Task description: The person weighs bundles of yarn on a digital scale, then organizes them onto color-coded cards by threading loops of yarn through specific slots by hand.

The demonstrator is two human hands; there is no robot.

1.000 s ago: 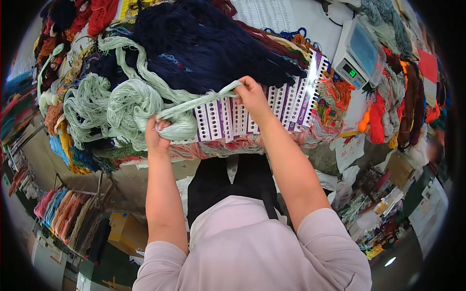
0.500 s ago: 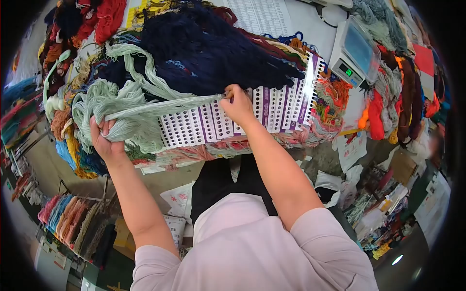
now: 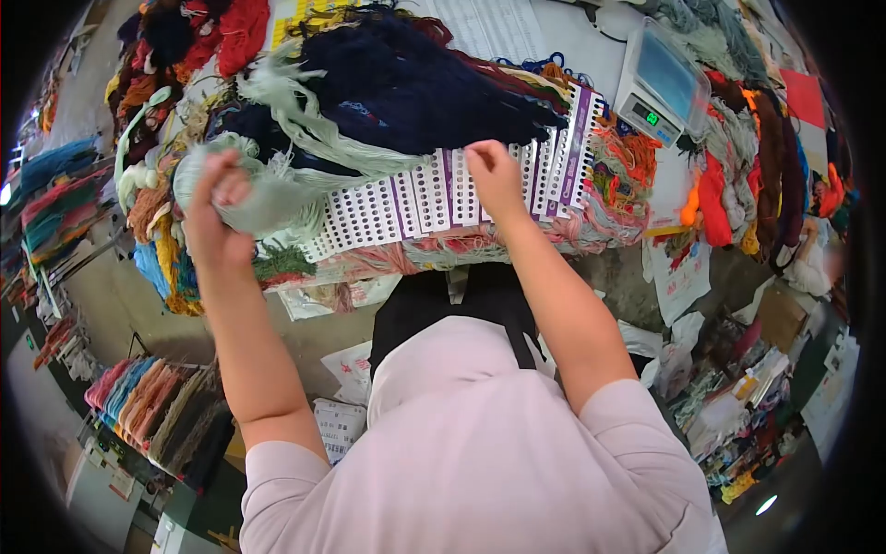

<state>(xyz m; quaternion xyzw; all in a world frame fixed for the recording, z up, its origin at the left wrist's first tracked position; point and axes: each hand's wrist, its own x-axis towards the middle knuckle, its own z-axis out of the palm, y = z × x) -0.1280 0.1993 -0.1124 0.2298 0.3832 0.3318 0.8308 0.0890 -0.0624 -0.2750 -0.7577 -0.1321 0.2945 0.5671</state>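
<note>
My left hand (image 3: 221,203), smeared by motion, has its fingers curled on a hank of pale green yarn (image 3: 277,198) at the left of the table. Strands of this yarn trail right across the white perforated cards (image 3: 369,214) with purple strips. Over those cards is my right hand (image 3: 496,180), thumb and forefinger drawn together; anything between them is too small to make out. It is apart from the green strands' right end. Just beyond it lies a big heap of dark navy yarn (image 3: 397,88), partly covering the cards.
A digital scale (image 3: 657,88) stands at the back right. Bundles of red yarn (image 3: 242,37) and other colours crowd both sides. Pinkish yarn (image 3: 388,251) runs along the front edge. Hanging yarn hanks (image 3: 152,411) are on a rack at lower left. Papers (image 3: 489,28) lie at the back.
My left hand has risen, the green yarn blurring around it. My right hand has come away from the green strand and moved right. The whole view has shifted slightly.
</note>
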